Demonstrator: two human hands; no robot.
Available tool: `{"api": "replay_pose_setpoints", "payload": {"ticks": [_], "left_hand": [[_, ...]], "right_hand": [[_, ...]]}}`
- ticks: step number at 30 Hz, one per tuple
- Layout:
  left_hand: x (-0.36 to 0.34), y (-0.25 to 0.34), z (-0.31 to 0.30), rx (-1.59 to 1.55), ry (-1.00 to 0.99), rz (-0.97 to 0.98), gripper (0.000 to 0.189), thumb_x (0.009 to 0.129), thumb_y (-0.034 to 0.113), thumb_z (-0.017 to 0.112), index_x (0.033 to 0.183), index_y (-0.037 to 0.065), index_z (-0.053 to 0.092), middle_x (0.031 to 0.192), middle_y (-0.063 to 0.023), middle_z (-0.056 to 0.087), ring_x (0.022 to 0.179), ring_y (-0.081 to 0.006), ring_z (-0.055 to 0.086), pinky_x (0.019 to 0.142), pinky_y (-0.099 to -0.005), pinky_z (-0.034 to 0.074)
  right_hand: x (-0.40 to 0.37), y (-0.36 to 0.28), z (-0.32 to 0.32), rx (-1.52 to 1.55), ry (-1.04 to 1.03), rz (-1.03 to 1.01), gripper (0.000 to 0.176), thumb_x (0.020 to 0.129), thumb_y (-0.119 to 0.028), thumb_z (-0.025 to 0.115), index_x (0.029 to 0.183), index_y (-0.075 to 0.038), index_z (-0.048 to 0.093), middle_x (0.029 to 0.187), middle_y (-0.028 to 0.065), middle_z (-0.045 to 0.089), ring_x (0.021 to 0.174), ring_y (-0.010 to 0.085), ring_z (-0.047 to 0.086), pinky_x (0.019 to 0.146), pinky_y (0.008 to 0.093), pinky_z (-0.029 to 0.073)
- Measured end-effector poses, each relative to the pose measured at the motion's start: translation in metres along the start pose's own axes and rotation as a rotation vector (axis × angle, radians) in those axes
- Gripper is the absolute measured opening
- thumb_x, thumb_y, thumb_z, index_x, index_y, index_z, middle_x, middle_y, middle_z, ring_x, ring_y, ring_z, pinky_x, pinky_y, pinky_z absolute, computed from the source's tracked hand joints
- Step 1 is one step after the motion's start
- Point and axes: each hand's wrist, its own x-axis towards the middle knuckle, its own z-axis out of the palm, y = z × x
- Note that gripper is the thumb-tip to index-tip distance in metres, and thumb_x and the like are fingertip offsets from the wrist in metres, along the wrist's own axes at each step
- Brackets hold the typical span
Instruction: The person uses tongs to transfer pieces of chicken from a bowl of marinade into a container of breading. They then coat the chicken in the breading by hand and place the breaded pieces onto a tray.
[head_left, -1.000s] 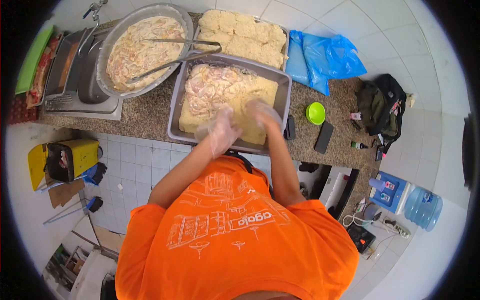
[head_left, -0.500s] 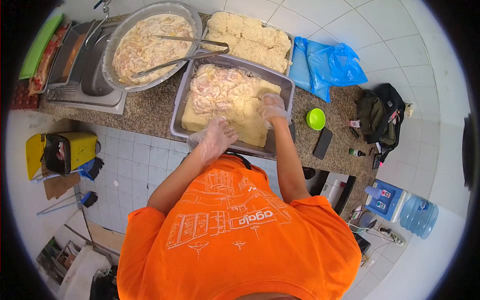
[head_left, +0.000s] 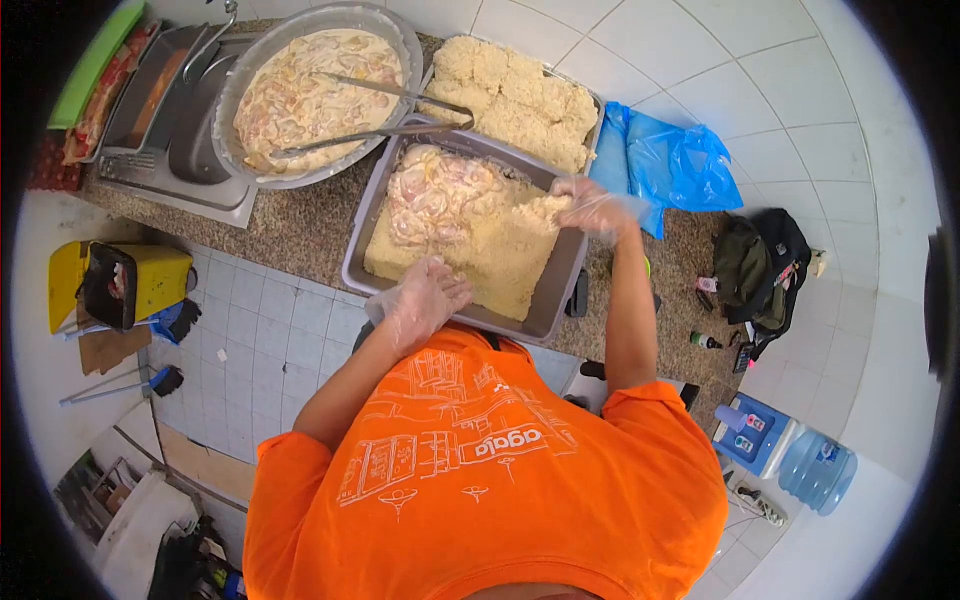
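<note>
A grey plastic tub [head_left: 352, 262] holds pale breadcrumbs [head_left: 500, 285], with a heap of wet, battered raw chicken pieces [head_left: 445, 195] on top of them. My right hand [head_left: 592, 205], in a clear plastic glove, is raised at the tub's right rim. Its fingers are closed on a crumb-coated chicken piece [head_left: 540, 213], which hangs over the crumbs. My left hand [head_left: 430, 298], also gloved, rests at the tub's near-left edge beside the crumbs. Its fingers are stretched out and nothing shows in them.
Behind the tub is a tray of breaded pieces [head_left: 510, 95]. A large round basin [head_left: 225, 130] of battered chicken, with metal tongs [head_left: 440, 128] across it, stands left beside the sink [head_left: 195, 150]. Blue plastic bags [head_left: 680, 170] and a dark backpack [head_left: 765, 265] lie right.
My right hand has risen out of the crumbs and shifted away and to the right, with a coated chicken piece in it. My left hand stays near the same tub edge.
</note>
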Motion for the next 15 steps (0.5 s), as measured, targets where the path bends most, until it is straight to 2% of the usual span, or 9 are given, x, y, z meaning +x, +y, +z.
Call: {"api": "replay_pose_setpoints", "payload": {"ticks": [3,6,8,9,11,12,14,15], "left_hand": [[0.001,-0.002,-0.003,-0.002,-0.003,0.025,0.073,0.097,0.033,0.039,0.149,-0.009,0.009,0.148,-0.0299,0.026,0.138,-0.0426,0.031,0.114,-0.0515,0.027],[0.004,-0.003,-0.006,-0.076,0.012,0.03,0.07,0.097,0.033,0.038,0.148,-0.009,0.012,0.147,-0.03,0.027,0.138,-0.0424,0.031,0.114,-0.0506,0.028],[-0.004,-0.001,0.005,-0.095,0.046,0.04,0.065,0.098,0.032,0.036,0.145,-0.008,0.018,0.145,-0.0284,0.03,0.137,-0.0417,0.033,0.113,-0.0493,0.03],[-0.007,0.0,0.01,-0.118,0.071,0.046,0.063,0.098,0.032,0.037,0.143,-0.008,0.02,0.143,-0.0277,0.032,0.135,-0.0416,0.035,0.112,-0.0491,0.031],[-0.006,-0.001,0.009,-0.15,0.106,0.054,0.06,0.098,0.031,0.037,0.142,-0.008,0.022,0.141,-0.027,0.034,0.134,-0.0414,0.037,0.111,-0.0489,0.033],[-0.003,-0.001,0.006,-0.172,0.097,0.066,0.062,0.097,0.029,0.036,0.144,-0.008,0.019,0.143,-0.0289,0.031,0.135,-0.0422,0.035,0.112,-0.0509,0.032],[-0.004,0.0,0.006,-0.198,0.099,0.077,0.064,0.096,0.026,0.036,0.146,-0.008,0.016,0.144,-0.0308,0.029,0.135,-0.043,0.034,0.113,-0.0529,0.032],[-0.004,0.0,0.007,-0.201,0.105,0.078,0.063,0.096,0.026,0.036,0.145,-0.008,0.017,0.144,-0.0306,0.029,0.135,-0.043,0.035,0.112,-0.0527,0.032]], "right_hand": [[0.03,-0.006,-0.06,-0.049,0.018,-0.062,0.063,0.074,-0.028,0.078,0.129,-0.006,0.056,0.13,0.0169,0.055,0.122,0.0298,0.052,0.103,0.0365,0.043],[0.087,-0.006,-0.115,-0.026,-0.049,-0.09,0.058,0.078,-0.026,0.075,0.13,-0.009,0.056,0.133,0.0165,0.052,0.127,0.0276,0.048,0.102,0.0391,0.045],[0.15,0.02,-0.144,-0.417,-0.192,-0.292,0.049,0.083,-0.023,0.072,0.129,-0.013,0.059,0.136,0.0149,0.049,0.126,0.027,0.048,0.099,0.0398,0.047],[0.174,0.023,-0.153,-0.417,-0.195,-0.298,0.049,0.083,-0.023,0.072,0.129,-0.013,0.059,0.136,0.0149,0.049,0.126,0.027,0.048,0.099,0.0398,0.047],[0.217,0.029,-0.164,0.128,-0.251,0.002,0.033,0.086,-0.026,0.07,0.117,-0.015,0.066,0.134,0.0129,0.054,0.118,0.0278,0.055,0.094,0.0397,0.05],[0.238,0.032,-0.173,0.128,-0.259,-0.004,0.033,0.086,-0.026,0.07,0.117,-0.015,0.066,0.134,0.0129,0.054,0.118,0.0278,0.055,0.094,0.0397,0.05],[0.26,0.036,-0.185,-0.676,-0.265,-0.53,0.034,0.088,-0.034,0.067,0.112,-0.01,0.067,0.125,0.0132,0.062,0.102,0.0313,0.063,0.087,0.0418,0.053],[0.27,0.039,-0.183,-0.672,-0.272,-0.533,0.034,0.088,-0.034,0.067,0.112,-0.01,0.067,0.125,0.0132,0.062,0.102,0.0313,0.063,0.087,0.0418,0.053]]}}
